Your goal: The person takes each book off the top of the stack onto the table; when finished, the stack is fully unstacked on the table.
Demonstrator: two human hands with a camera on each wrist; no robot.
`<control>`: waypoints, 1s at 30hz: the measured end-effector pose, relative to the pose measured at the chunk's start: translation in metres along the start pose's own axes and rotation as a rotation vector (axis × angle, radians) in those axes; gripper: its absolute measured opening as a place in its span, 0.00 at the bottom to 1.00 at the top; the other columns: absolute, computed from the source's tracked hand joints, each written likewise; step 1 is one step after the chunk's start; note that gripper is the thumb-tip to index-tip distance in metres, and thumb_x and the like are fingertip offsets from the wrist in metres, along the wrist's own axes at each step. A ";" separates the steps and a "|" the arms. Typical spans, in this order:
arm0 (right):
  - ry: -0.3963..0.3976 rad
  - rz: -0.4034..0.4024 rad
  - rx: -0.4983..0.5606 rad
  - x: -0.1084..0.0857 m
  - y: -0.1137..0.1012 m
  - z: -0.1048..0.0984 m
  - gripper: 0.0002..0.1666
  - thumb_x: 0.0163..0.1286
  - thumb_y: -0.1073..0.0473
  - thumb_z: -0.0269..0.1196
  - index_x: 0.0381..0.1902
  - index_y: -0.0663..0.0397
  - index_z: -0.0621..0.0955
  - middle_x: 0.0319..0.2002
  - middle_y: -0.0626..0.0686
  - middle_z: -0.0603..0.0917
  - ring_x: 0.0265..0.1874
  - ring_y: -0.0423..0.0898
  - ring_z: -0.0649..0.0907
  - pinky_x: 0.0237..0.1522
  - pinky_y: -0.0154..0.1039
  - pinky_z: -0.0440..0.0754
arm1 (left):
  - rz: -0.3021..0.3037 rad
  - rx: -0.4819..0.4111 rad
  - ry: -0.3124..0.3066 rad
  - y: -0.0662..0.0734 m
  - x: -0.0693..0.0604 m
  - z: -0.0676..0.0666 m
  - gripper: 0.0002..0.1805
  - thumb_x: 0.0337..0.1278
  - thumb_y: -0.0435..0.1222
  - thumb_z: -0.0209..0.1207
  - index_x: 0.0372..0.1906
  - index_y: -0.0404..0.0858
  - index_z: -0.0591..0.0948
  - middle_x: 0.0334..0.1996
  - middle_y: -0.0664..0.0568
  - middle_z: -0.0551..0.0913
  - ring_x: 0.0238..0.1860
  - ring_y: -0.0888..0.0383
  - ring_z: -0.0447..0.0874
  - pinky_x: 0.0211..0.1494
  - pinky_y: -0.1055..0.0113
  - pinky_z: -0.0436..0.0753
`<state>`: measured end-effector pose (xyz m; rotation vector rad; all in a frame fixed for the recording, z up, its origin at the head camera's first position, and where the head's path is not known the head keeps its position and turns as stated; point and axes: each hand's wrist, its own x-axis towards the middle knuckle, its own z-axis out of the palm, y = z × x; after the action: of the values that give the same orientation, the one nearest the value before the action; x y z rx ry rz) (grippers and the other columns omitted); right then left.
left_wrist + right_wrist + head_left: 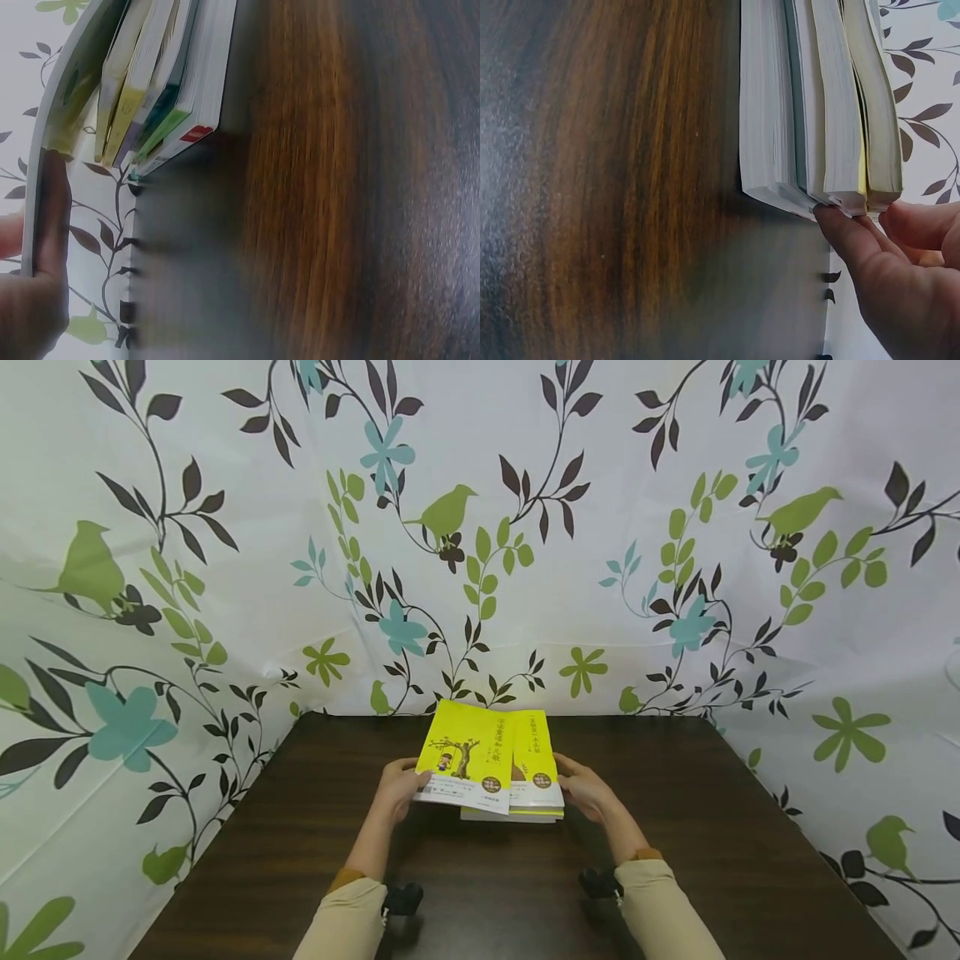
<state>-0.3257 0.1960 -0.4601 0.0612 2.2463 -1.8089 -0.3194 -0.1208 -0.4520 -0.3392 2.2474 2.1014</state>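
A yellow book with a tree and swing on its cover is tilted over the left part of a stack of books. My left hand pinches its left edge, thumb on the cover; in the left wrist view the hand grips that thin book beside the stack. At the stack's right side is my right hand. The right wrist view shows this hand with fingertips and thumb touching the edges of the upper books.
The stack lies on a dark brown wooden table. Behind and beside it hangs a white cloth printed with leaves, birds and flowers. Black devices are at both wrists.
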 end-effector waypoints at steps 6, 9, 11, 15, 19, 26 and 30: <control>-0.006 -0.006 0.007 0.000 0.002 0.000 0.35 0.76 0.68 0.47 0.77 0.57 0.53 0.76 0.67 0.51 0.64 0.58 0.70 0.68 0.62 0.64 | -0.032 -0.006 0.017 -0.004 0.004 -0.008 0.27 0.63 0.27 0.57 0.66 0.24 0.67 0.49 0.31 0.80 0.32 0.56 0.85 0.33 0.68 0.84; -0.008 -0.005 0.006 0.001 0.003 0.000 0.35 0.75 0.68 0.46 0.77 0.57 0.53 0.76 0.67 0.50 0.66 0.60 0.67 0.69 0.62 0.63 | -0.043 -0.023 0.019 -0.004 0.006 -0.014 0.27 0.64 0.27 0.56 0.67 0.25 0.66 0.49 0.31 0.80 0.32 0.57 0.85 0.33 0.68 0.84; -0.009 -0.003 0.014 0.001 0.003 0.000 0.35 0.75 0.68 0.46 0.77 0.57 0.53 0.77 0.66 0.50 0.69 0.61 0.65 0.69 0.62 0.62 | -0.047 -0.029 0.021 -0.002 0.006 -0.018 0.27 0.65 0.27 0.56 0.67 0.25 0.66 0.49 0.32 0.80 0.32 0.57 0.85 0.33 0.69 0.84; -0.017 -0.006 0.017 0.002 0.004 -0.001 0.35 0.76 0.68 0.45 0.78 0.57 0.52 0.77 0.65 0.49 0.71 0.62 0.62 0.70 0.63 0.59 | -0.048 -0.029 0.018 0.001 0.007 -0.023 0.28 0.65 0.27 0.55 0.68 0.25 0.65 0.49 0.31 0.79 0.32 0.57 0.85 0.33 0.69 0.84; -0.017 -0.001 0.010 0.003 0.003 -0.001 0.35 0.76 0.68 0.45 0.78 0.56 0.52 0.77 0.65 0.49 0.72 0.63 0.61 0.70 0.64 0.57 | -0.057 -0.032 0.024 0.001 0.008 -0.027 0.28 0.65 0.28 0.55 0.68 0.25 0.65 0.50 0.31 0.79 0.32 0.57 0.85 0.33 0.69 0.84; -0.012 0.004 0.016 0.002 0.002 -0.002 0.34 0.76 0.69 0.45 0.77 0.56 0.53 0.77 0.65 0.49 0.72 0.63 0.61 0.70 0.64 0.57 | -0.067 -0.034 0.041 0.001 0.008 -0.036 0.29 0.66 0.28 0.55 0.70 0.25 0.63 0.51 0.31 0.78 0.32 0.57 0.84 0.35 0.68 0.85; -0.014 -0.004 0.021 0.003 0.003 -0.002 0.34 0.76 0.69 0.45 0.77 0.56 0.53 0.77 0.65 0.48 0.71 0.63 0.63 0.69 0.64 0.58 | -0.065 -0.037 0.044 0.003 0.007 -0.043 0.29 0.66 0.28 0.54 0.70 0.25 0.62 0.52 0.31 0.77 0.33 0.58 0.84 0.34 0.70 0.84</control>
<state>-0.3281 0.1979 -0.4633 0.0477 2.2196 -1.8289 -0.3217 -0.1640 -0.4470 -0.4584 2.1918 2.1256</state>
